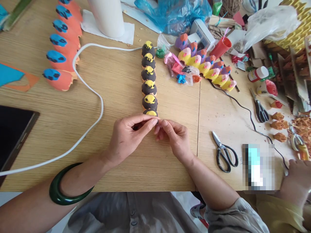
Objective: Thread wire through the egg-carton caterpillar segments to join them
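A column of black-and-yellow egg-carton cups (149, 75), with dark marks on the yellow patches, runs down the middle of the table. At its near end, my left hand (132, 134) is closed, thumb and forefinger pinched together and partly covering the last cup. My right hand (176, 137) meets it fingertip to fingertip, its thumb and forefinger also pressed together. A tiny dark bit shows between the fingertips, too small to name. A dark green bangle (57, 191) circles my left forearm.
Orange-and-blue carton cups (64, 42) lie at left, a white cable (100, 100) crossing beside them. Black-handled scissors (222, 153) lie at right, near another person's hand (297, 174). Yellow-and-pink cups (205, 68), clay packets (176, 66) and a blue bag (170, 16) sit farther back.
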`<state>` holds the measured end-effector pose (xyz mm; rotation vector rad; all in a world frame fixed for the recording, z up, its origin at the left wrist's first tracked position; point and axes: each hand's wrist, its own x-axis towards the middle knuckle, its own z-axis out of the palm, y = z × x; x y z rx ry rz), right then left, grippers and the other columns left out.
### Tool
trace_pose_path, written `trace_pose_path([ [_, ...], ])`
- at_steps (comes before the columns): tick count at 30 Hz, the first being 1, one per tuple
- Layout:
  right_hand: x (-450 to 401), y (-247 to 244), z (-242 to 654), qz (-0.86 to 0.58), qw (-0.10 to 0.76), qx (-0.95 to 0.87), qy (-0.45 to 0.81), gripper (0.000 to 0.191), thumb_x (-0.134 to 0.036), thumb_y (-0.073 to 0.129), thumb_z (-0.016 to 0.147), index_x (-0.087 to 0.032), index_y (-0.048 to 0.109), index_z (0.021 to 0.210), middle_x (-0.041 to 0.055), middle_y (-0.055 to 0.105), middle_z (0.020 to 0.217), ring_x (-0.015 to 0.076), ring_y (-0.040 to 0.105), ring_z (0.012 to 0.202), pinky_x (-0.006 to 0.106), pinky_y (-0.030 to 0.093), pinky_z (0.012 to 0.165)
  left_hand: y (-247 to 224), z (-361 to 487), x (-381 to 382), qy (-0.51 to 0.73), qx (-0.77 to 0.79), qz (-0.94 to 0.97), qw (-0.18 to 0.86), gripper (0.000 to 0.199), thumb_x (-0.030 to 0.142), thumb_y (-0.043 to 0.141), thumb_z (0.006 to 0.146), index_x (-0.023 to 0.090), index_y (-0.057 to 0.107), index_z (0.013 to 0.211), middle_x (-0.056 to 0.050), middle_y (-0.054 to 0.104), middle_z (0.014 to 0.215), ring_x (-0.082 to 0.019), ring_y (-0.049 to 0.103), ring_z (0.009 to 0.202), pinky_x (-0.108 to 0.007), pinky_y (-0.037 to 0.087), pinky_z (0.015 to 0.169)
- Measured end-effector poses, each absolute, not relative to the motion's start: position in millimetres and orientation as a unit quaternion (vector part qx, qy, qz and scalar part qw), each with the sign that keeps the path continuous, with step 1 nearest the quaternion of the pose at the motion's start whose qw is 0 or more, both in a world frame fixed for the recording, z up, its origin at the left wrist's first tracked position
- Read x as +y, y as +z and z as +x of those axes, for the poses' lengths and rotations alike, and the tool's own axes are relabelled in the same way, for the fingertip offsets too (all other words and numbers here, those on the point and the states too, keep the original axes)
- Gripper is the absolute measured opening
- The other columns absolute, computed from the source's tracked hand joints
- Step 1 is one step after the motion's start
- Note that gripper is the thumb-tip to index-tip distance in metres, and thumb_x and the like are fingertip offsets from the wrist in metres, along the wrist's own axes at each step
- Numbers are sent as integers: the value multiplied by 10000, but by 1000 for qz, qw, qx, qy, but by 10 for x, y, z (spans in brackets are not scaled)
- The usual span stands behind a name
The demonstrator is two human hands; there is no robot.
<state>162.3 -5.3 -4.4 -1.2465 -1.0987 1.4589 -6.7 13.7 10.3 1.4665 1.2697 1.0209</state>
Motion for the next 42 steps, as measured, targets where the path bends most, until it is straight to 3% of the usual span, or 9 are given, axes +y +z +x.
trace_pose_path([
  [4,-46,-52,1628,-494,453,-411,618,414,-591,716,944,-219,774,772,-6,729,740,101,615,584,261,533,603,80,-78,128,428,492,617,440,175,323,724,971,227,863,1013,-5,858,1001,-168,788,884,-243,603,809],
  [12,-37,-75,1621,-480,489,-360,633,306,-518,837,857,-224,759,820,-46,674,689,82,570,549,240,551,566,103,-73,153,387,496,604,490,246,398,715,957,216,866,1026,-29,848,967,-180,760,843,-234,588,739],
  [19,-8,-65,1636,-462,520,-326,640,332,-511,810,884,-217,693,785,-58,581,686,72,487,544,228,570,543,140,-75,147,407,513,570,496,230,357,696,973,210,866,1024,-1,759,752,-145,699,746,-220,561,719],
  [22,-9,-55,1630,-458,521,-320,645,382,-564,756,915,-212,709,772,-51,563,641,82,491,541,231,569,535,142,-82,146,414,519,560,496,236,348,691,979,201,862,1049,-6,772,791,-142,702,765,-218,554,715],
  [26,1,-61,1628,-459,543,-315,629,313,-504,855,836,-221,726,802,-50,625,709,67,478,533,223,563,530,149,-73,152,416,518,557,499,238,335,681,975,190,858,1038,-22,805,869,-145,706,777,-223,551,702],
  [31,12,-73,1641,-457,525,-306,649,357,-547,821,858,-210,742,772,-61,570,610,70,468,502,213,550,497,140,-68,157,418,512,562,497,229,347,701,963,190,862,1007,-23,800,852,-131,667,718,-215,517,643],
  [37,22,-86,1651,-462,541,-315,628,360,-525,843,850,-212,698,749,-74,544,601,64,462,482,203,530,478,150,-78,158,444,509,548,493,208,296,691,964,192,864,1013,36,583,585,-104,525,569,-226,450,575],
  [39,23,-97,1661,-462,541,-325,623,433,-561,793,888,-211,653,676,-79,487,552,65,432,456,200,498,443,159,-84,164,460,515,537,485,198,285,692,963,195,862,1010,53,484,539,-105,480,552,-232,440,574],
  [42,20,-115,1680,-467,554,-345,597,364,-523,829,872,-219,679,739,-72,538,593,67,461,483,205,526,487,156,-89,188,483,520,515,481,184,286,695,962,204,858,987,62,391,518,-109,428,543,-238,409,551],
])
